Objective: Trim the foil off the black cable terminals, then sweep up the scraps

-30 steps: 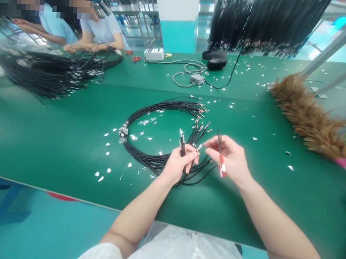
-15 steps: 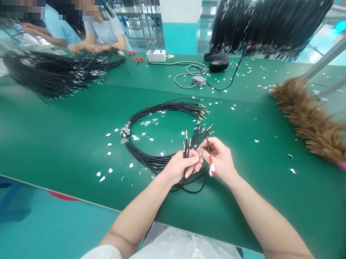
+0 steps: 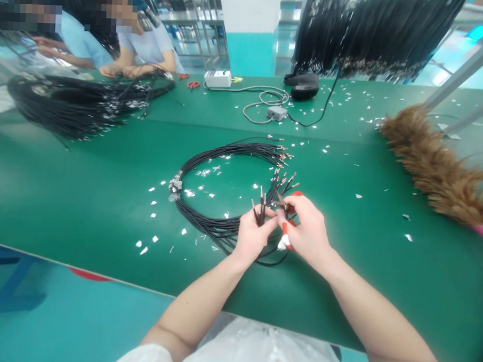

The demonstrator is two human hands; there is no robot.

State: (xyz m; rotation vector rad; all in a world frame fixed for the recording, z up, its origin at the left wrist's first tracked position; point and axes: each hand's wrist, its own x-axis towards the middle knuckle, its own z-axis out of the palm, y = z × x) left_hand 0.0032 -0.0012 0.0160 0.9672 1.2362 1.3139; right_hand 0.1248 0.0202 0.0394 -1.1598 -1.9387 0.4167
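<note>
The left hand (image 3: pixel 256 235) clasped black cables (image 3: pixel 261 211), partly hiding them; the right hand (image 3: pixel 308 226) gripped half-covered red-handled scissors (image 3: pixel 285 229).

Left of the hands (image 3: pixel 256 236), the black cables (image 3: pixel 207 221) wear smooth, rubbery-looking jackets with a low sheen; their bare tips (image 3: pixel 283 160) look like coppery metal. At the hands, the scissors (image 3: pixel 285 229) pair dull grey metal blades with glossy red plastic. Beneath, the green surface (image 3: pixel 332 307) is smooth and faintly shiny. Right of the hands, the duster (image 3: pixel 432 165) looks rough and feathery; beyond them, the black device (image 3: pixel 304 89) seems matt plastic.
</note>
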